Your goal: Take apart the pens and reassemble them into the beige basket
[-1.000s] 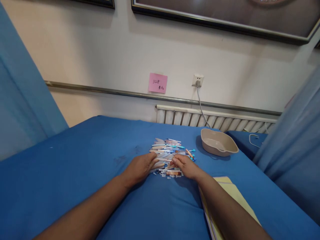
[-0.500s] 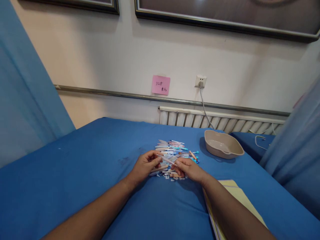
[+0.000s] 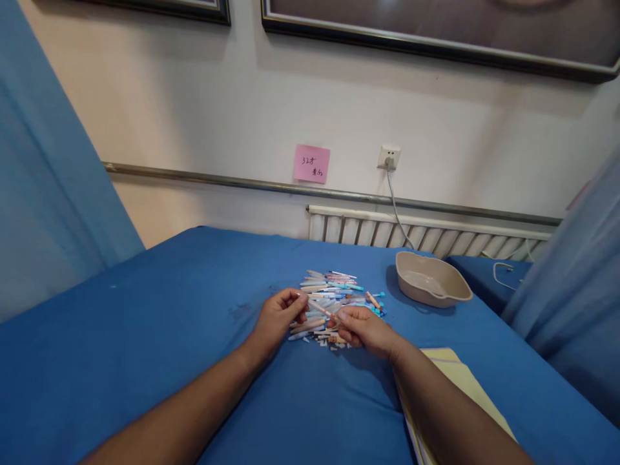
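- My left hand (image 3: 279, 316), fingers curled, pinches one end of a slim pen (image 3: 320, 309).
- My right hand (image 3: 365, 329), likewise curled, pinches the other end.
- Loose pens (image 3: 330, 289) lie beneath.

From my end this looks like a treatment room or a ward, though I can't be certain. I see blue curtains (image 3: 58, 181) hanging at both sides and a broad, flat, bed-like surface (image 3: 145, 316) under a blue sheet, with another blue-covered surface (image 3: 472, 266) beyond it. Along the pale wall (image 3: 203, 103) I make out a metal rail (image 3: 232, 183), a radiator (image 3: 371, 230), a socket (image 3: 389, 156), framed pictures (image 3: 436, 32) and a handwritten pink note (image 3: 311, 164).
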`<action>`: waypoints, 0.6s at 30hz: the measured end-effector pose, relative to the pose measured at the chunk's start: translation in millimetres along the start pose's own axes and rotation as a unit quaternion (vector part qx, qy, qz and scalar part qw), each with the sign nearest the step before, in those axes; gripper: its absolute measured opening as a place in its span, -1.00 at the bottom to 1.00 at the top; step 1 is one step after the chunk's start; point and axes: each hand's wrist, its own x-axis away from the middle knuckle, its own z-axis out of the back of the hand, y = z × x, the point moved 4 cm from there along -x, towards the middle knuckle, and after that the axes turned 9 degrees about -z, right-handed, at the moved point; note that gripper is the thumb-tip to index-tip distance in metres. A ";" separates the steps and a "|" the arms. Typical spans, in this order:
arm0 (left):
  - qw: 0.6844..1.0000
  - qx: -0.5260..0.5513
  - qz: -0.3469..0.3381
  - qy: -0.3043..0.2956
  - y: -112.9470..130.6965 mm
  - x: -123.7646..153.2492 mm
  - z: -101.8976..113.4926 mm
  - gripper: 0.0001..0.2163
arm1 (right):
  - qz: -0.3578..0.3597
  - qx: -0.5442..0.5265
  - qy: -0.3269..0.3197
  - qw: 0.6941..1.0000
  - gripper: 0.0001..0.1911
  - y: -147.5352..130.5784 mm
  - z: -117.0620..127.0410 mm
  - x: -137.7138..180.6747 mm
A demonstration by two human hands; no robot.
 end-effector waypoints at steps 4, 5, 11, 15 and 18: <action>0.997 0.056 0.030 -0.034 -2.3 -0.2 -0.7 -0.69 | -0.007 -0.047 -0.037 0.998 -0.55 -2.9 -3.1 2.4; 0.996 0.066 0.038 -0.050 -2.1 1.1 -2.2 -0.67 | -0.007 -0.055 -0.043 0.998 -0.56 -3.6 -4.1 3.1; 0.988 0.081 0.057 -0.117 -0.4 10.6 -12.5 -0.72 | -0.020 -0.069 -0.069 0.995 -0.54 -6.1 -15.2 7.9; 0.990 0.061 0.052 -0.112 0.7 12.3 -15.9 -0.70 | -0.034 -0.064 -0.058 0.996 -0.58 -9.0 -23.4 8.7; 0.996 0.037 0.032 -0.075 2.1 11.1 -15.7 -0.70 | -0.016 -0.045 -0.023 0.999 -0.57 -12.1 -26.5 6.1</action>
